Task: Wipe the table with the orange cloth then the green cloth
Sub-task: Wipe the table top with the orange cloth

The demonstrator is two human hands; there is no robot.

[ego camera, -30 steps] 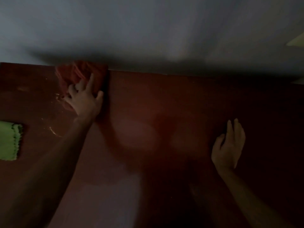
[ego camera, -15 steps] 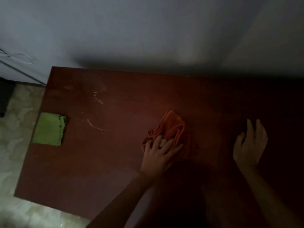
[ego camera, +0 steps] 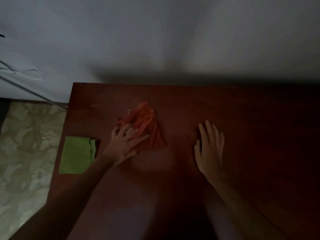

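Head view: my left hand (ego camera: pixel 124 144), fingers spread flat on the bunched orange cloth (ego camera: pixel 147 125), has swept it leftward across the table (ego camera: pixel 225 104), nearer the waiting green cloth (ego camera: pixel 76 155), while my right hand (ego camera: pixel 209 146) lies flat and empty, so I judge the orange pass continues.

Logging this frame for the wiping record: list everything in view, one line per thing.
orange cloth: one, orange, bunched on the table centre-left, under the left hand
green cloth: one, green, flat at the table's left edge
table: one, reddish-brown wood, against the wall
wall: one, grey-white, behind the table
floor: patterned, pale green, left of the table
left hand: one, pressing on the orange cloth
right hand: one, flat on the table, touching neither cloth
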